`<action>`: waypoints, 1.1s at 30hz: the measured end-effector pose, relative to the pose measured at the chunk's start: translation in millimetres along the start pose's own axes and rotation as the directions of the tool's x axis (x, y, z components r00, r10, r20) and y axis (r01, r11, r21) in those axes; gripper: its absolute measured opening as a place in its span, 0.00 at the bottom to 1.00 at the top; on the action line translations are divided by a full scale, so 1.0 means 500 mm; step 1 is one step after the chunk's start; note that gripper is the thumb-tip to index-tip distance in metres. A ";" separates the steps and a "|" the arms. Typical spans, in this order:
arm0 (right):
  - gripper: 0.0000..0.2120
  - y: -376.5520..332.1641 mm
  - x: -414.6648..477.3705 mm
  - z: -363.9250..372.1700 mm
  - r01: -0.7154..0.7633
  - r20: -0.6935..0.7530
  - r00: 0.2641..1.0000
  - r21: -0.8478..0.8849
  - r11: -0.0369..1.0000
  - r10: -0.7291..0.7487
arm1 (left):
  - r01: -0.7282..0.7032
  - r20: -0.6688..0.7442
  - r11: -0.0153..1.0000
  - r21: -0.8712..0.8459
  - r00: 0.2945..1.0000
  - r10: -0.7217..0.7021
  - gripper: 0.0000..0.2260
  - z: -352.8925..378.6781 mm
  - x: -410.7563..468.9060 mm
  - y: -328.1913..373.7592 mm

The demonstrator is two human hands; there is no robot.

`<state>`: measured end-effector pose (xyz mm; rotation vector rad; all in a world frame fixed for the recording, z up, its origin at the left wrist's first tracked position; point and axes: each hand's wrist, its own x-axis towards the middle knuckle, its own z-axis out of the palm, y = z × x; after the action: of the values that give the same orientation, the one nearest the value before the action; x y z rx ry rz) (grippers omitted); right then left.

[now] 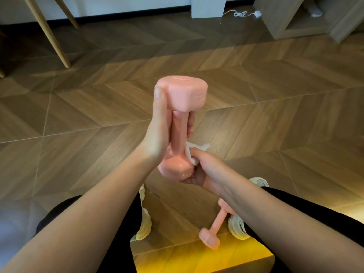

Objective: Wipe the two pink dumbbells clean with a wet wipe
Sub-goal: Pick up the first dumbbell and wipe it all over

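In front of the person's knees, a pink dumbbell (182,95) stands up straight in the air. The left hand (157,134) holds its thin middle bar. The fingers curl round the bar and the thumb lies up along the top end. The right hand (202,168) is lower down. Its fingers and thumb pinch a white wipe (192,154), and the wipe touches the bar just above the bottom end. The bottom end sits against the right hand. Down on the wood floor (275,115), the second dumbbell (217,220) lies flat between two pale shoes (144,227), close to the right one. The right arm hides part of it. Far off, a white cable (241,13) lies by the wall, and wooden chair legs (51,34) stand at the left.
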<state>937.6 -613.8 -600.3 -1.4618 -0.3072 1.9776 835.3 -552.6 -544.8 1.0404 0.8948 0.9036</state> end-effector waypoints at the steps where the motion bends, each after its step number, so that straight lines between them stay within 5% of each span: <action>1: 0.13 0.000 0.003 -0.001 -0.002 -0.035 0.999 0.022 1.000 0.002 | -0.001 -0.029 0.997 0.071 1.000 0.004 0.40 -0.002 0.003 -0.005; 9: 0.10 0.019 0.016 0.000 0.037 -0.094 0.995 -0.058 0.998 -0.043 | 0.029 -0.139 0.975 0.222 0.990 0.003 0.39 -0.003 -0.003 -0.021; 16: 0.06 0.001 0.006 -0.002 0.023 -0.021 0.999 -0.145 0.989 -0.026 | -0.068 -0.108 0.992 -0.105 0.993 0.057 0.34 0.004 -0.003 -0.002; 21: 0.15 0.000 0.002 0.000 -0.017 0.001 1.000 -0.239 0.971 0.017 | -0.030 -0.018 0.988 -0.151 0.999 0.028 0.38 -0.010 -0.003 -0.003; 29: 0.15 -0.017 -0.006 -0.003 -0.023 0.004 1.000 -0.287 0.958 0.025 | 0.029 0.070 0.964 -0.264 0.997 -0.011 0.41 -0.012 -0.005 0.003; 33: 0.13 -0.014 -0.013 -0.003 -0.017 -0.020 1.000 -0.238 0.971 0.012 | 0.107 0.020 0.988 -0.110 0.994 -0.106 0.38 -0.011 -0.002 0.003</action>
<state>942.8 -612.8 -592.3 -1.6335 -0.5434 1.9913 829.6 -551.6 -544.8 0.8944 0.8703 0.8456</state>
